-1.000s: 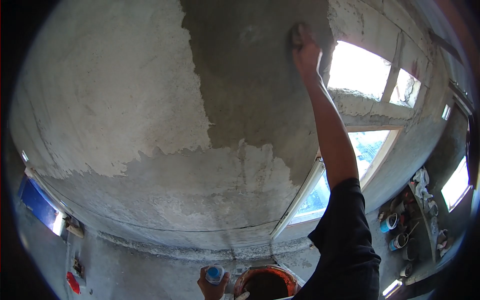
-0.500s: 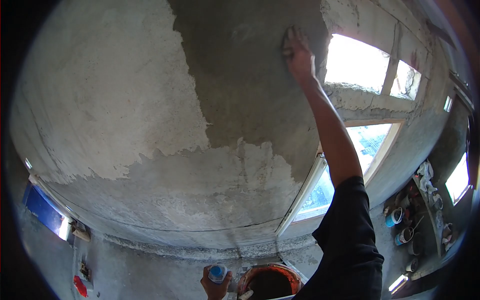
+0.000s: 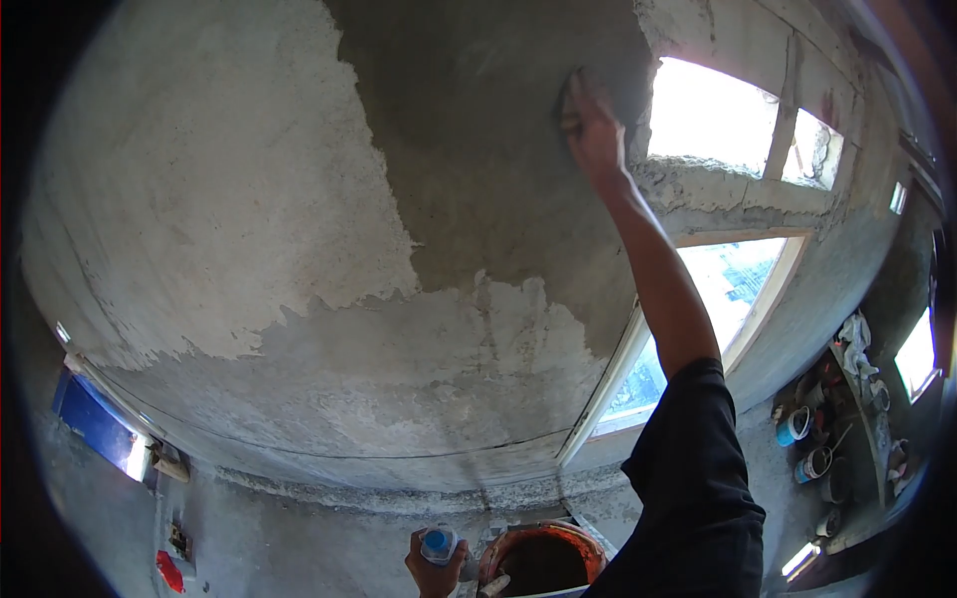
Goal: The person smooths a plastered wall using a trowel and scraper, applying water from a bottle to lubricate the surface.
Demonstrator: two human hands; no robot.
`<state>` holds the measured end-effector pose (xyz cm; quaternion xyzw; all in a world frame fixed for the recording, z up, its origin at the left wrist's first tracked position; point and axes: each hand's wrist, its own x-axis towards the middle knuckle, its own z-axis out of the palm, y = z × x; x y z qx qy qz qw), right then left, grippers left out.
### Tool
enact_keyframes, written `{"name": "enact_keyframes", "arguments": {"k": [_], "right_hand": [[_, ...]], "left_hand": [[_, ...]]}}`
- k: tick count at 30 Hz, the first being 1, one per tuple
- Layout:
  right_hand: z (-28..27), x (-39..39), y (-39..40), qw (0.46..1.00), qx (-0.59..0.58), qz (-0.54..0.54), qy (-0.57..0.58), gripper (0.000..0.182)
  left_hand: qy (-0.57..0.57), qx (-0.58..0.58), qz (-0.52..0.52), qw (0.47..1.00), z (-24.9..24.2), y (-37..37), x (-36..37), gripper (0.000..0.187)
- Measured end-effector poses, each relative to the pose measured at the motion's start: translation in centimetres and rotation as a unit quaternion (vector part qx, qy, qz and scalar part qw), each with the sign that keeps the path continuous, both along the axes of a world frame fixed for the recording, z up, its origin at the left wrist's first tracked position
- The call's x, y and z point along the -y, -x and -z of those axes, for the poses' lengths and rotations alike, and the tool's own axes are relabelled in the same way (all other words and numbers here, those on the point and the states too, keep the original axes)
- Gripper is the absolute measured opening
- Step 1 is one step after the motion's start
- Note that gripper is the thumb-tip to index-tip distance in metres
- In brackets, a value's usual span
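dark tool [image 3: 568,118] under right grip [image 3: 598,140] — bottle [image 3: 437,543] in left grip [image 3: 436,575]

Daylit Grey Room

A patchy grey plastered wall [image 3: 199,189] is pierced by a bright rectangular opening [image 3: 713,115] above a pale-framed glass window [image 3: 743,274]. A blue rectangular panel [image 3: 92,414] is seen at far left, beside a patch of white light [image 3: 137,457].

dim grey room, daylight glaring white through the wall openings [image 3: 713,118] and far window [image 3: 915,356], blown out, fisheye curve bending the wall [image 3: 219,179], black corners, raised right hand [image 3: 596,135] slightly blurred
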<state>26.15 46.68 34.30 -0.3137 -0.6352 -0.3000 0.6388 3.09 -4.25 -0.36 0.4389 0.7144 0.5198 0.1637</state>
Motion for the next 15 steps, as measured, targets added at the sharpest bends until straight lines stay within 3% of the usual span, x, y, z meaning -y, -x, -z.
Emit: {"name": "enact_keyframes", "arguments": {"k": [3,5,6,8,9,11,12,14,15], "right_hand": [[4.7,2.0,1.9,0.996,0.085,0.006,0.0,0.073],[6.8,3.7,2.0,0.966,0.223,-0.07,0.113,0.069],[6.1,3.9,1.8,0.966,0.224,-0.07,0.112,0.069],[3.5,4.3,1.0,0.931,-0.034,-0.24,0.273,0.071],[1.9,3.8,0.6,0.93,-0.037,-0.242,0.273,0.071],[-0.6,2.4,0.0,0.997,-0.035,-0.074,-0.011,0.067],[-0.2,2.2,0.4,0.996,-0.036,-0.075,-0.01,0.067],[1.4,2.2,1.8,0.988,-0.031,-0.083,0.13,0.061],[3.0,2.0,2.5,0.987,-0.031,-0.083,0.132,0.061]], "left_hand": [[-0.003,0.056,0.006,0.998,-2.2,-0.7,-0.6,0.038],[0.007,0.067,0.011,0.998,-2.0,-0.6,-0.4,0.038],[0.013,0.076,0.012,0.997,-1.8,-0.5,-0.5,0.038],[0.008,0.075,0.018,0.997,-0.7,-0.2,-0.5,0.038],[0.004,0.072,0.026,0.997,-0.5,0.0,-0.5,0.039],[0.002,0.049,0.027,0.998,-0.6,0.1,-0.6,0.039],[-0.001,0.031,0.029,0.999,-0.7,0.1,-0.6,0.039],[-0.004,0.047,0.033,0.998,-0.8,-0.1,-0.7,0.039],[-0.008,0.063,0.037,0.997,-0.9,-0.2,-0.7,0.039]]}}
